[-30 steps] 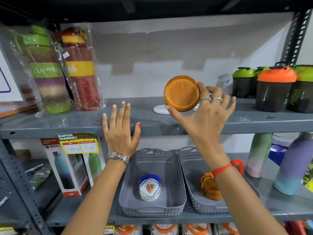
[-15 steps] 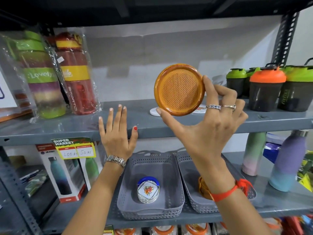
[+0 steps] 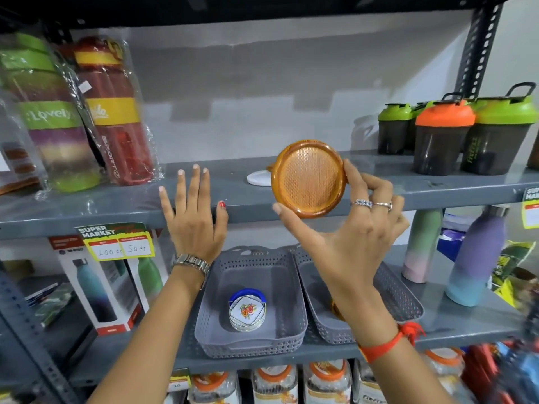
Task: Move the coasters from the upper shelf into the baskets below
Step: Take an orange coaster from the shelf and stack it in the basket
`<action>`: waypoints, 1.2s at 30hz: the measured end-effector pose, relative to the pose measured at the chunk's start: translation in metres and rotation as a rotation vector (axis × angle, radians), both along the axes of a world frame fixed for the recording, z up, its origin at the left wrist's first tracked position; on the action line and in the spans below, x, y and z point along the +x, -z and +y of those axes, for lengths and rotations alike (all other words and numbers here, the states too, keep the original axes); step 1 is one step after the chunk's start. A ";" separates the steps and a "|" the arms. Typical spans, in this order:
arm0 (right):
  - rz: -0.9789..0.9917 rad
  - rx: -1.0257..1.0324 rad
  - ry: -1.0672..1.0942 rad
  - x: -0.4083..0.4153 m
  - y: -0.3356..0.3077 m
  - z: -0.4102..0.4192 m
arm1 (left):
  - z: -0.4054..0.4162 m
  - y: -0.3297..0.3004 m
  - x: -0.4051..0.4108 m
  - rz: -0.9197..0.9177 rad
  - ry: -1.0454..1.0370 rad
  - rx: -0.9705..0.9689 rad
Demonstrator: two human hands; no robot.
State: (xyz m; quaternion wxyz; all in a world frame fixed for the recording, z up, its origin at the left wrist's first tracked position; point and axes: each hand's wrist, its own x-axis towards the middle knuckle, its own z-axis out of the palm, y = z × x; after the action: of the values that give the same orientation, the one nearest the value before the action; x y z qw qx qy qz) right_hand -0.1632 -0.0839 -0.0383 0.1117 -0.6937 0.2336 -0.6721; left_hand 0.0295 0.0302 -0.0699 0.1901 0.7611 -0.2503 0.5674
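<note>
My right hand point(image 3: 347, 228) grips a round orange coaster point(image 3: 308, 177) by its rim, tilted up on edge in front of the upper shelf point(image 3: 233, 199). A white coaster point(image 3: 256, 178) lies flat on that shelf, partly hidden behind the orange one. My left hand point(image 3: 194, 220) rests flat on the shelf's front edge, fingers spread, holding nothing. On the shelf below stand two grey baskets: the left basket point(image 3: 250, 342) holds a stack of white floral coasters point(image 3: 247, 312) in a blue holder, the right basket point(image 3: 399, 298) holds orange coasters mostly hidden by my right arm.
Wrapped bottles point(image 3: 113, 112) stand at the upper shelf's left, shaker bottles point(image 3: 443, 138) at its right. Pastel bottles point(image 3: 475, 255) stand right of the baskets, boxed bottles point(image 3: 96, 290) to the left. A price tag point(image 3: 116, 243) hangs from the shelf edge. Jars sit on the bottom shelf.
My right hand has carried the orange coaster off the upper shelf, out toward me and slightly lower. My left hand has stayed on the shelf edge.
</note>
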 end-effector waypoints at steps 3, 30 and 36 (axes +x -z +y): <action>0.137 0.021 -0.001 -0.007 0.037 -0.009 | -0.009 0.004 -0.007 -0.003 0.027 0.002; 1.395 0.657 0.246 0.064 0.225 -0.189 | -0.040 0.023 -0.002 -0.187 0.041 -0.044; 1.431 0.562 0.236 0.067 0.232 -0.185 | -0.043 0.025 0.000 -0.212 0.025 -0.069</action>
State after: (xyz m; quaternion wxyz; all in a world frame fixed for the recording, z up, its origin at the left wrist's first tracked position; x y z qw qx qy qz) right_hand -0.0964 -0.2689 -0.2702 0.0332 -0.8750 0.4828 0.0164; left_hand 0.0299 -0.0128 -0.0947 0.1958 0.6864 -0.2589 0.6507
